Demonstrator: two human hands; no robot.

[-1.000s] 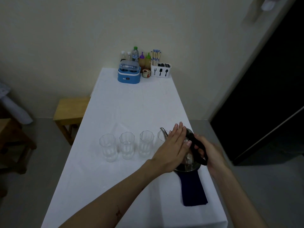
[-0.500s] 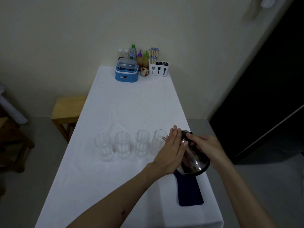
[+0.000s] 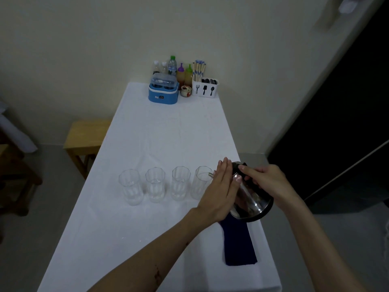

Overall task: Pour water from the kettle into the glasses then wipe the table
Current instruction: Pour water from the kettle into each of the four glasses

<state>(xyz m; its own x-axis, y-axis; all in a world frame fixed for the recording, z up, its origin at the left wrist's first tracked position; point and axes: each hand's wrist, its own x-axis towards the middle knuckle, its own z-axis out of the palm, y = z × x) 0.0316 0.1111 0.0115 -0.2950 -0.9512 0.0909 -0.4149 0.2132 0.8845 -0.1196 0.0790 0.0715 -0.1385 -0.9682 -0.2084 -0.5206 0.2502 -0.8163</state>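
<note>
A shiny steel kettle (image 3: 252, 204) with a black handle hangs tilted to the left above the table's right side, its spout over the rim of the rightmost glass (image 3: 201, 185). My right hand (image 3: 267, 183) grips the kettle's handle. My left hand (image 3: 221, 193) lies flat against the kettle's left side with fingers straight and together. Several clear glasses stand in a row; the leftmost glass (image 3: 130, 186) is at the far end. A dark blue cloth (image 3: 239, 243) lies folded on the white table (image 3: 147, 133) under the kettle.
At the table's far end stand a blue box (image 3: 163, 91), several bottles (image 3: 172, 65), a small cup (image 3: 186, 91) and a white cutlery holder (image 3: 205, 88). A wooden stool (image 3: 84, 137) sits left of the table. A dark doorway opens on the right.
The kettle has been lifted off the cloth and tipped left, bringing its spout to the rightmost glass. Both hands moved with it.
</note>
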